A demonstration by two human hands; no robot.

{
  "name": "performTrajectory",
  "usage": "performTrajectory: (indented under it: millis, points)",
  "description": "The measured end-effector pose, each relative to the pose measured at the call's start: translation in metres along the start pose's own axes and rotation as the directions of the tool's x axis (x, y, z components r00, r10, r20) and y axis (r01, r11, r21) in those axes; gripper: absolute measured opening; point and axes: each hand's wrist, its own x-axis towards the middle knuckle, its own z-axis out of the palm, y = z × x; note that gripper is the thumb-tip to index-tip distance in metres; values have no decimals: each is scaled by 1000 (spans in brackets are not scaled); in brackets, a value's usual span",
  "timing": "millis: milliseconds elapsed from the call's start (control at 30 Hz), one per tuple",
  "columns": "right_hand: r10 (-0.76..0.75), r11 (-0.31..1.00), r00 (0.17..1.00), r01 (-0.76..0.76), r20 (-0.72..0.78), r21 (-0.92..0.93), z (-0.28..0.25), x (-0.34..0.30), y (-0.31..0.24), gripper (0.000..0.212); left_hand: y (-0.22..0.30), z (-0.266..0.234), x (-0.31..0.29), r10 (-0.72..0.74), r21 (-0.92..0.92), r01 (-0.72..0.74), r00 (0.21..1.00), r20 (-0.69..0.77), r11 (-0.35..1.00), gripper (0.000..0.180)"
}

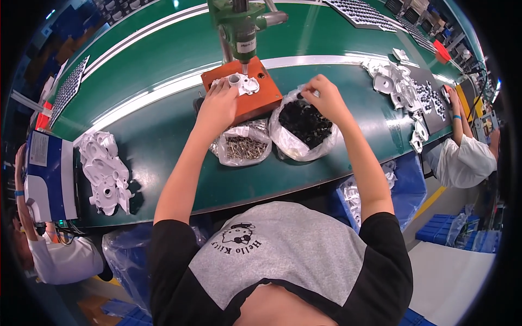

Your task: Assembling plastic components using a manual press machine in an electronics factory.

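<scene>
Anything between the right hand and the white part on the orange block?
Nothing visible: from the right hand, the right side of the white molded part looks open across the orange block. The left hand covers its left end; the press spindle points down near its far edge, clearance not tellable.

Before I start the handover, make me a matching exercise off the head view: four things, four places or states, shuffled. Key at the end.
Things
1. Left hand
2. Right hand
3. Metal pins
4. Orange block

Places or states
A. Below the head of the green machine, bearing the white part
B. Inside the left bag of the two
C. Fingers resting on the white part
D. By the far edge of the right bag, which holds black pieces

Pairs
1-C, 2-D, 3-B, 4-A
</scene>
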Motion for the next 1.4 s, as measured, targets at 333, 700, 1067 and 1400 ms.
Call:
performTrajectory:
  millis: [333,700,1067,1400]
  points:
    - [-63,969,998,67,-22,239,93,84,-35,20,21,17,-11,-18,112,43,976,-219,993,60]
    - [25,978,999,-17,-40,210,111,98,-29,19,18,18,-12,-34,103,59,972,-231,993,60]
    - [-169,966,938,97,-303,-239,109,72,-62,21,7,6,-16,-76,-74,63,980,-184,995,37]
    - [-429,903,902,427,50,43,133,-45,-124,11,3,10,-16,-35,-121,1,961,-274,993,27]
